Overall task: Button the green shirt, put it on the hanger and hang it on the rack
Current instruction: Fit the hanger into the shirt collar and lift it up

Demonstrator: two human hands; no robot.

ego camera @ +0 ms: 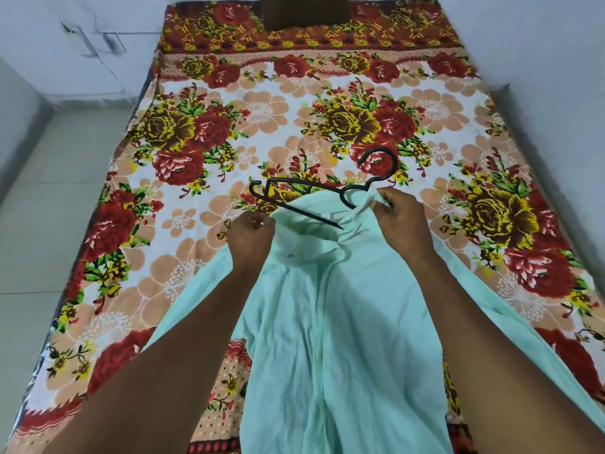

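Green shirt (340, 306) lies on the bed (203, 103), collar end away from you. Your left hand (250, 239) and right hand (402, 221) each pinch fabric at the neck. Hanger (294, 204) lies crosswise, its right arm tucked inside the shirt, hook (381, 163) just beyond your right hand. Left shoulder still uncovered.

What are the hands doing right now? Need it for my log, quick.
Left hand: grips the green shirt.
Right hand: pinches the shirt's top edge by the hanger.

hanger (314, 191): right half under shirt (343, 322) | shirt: hem cut off
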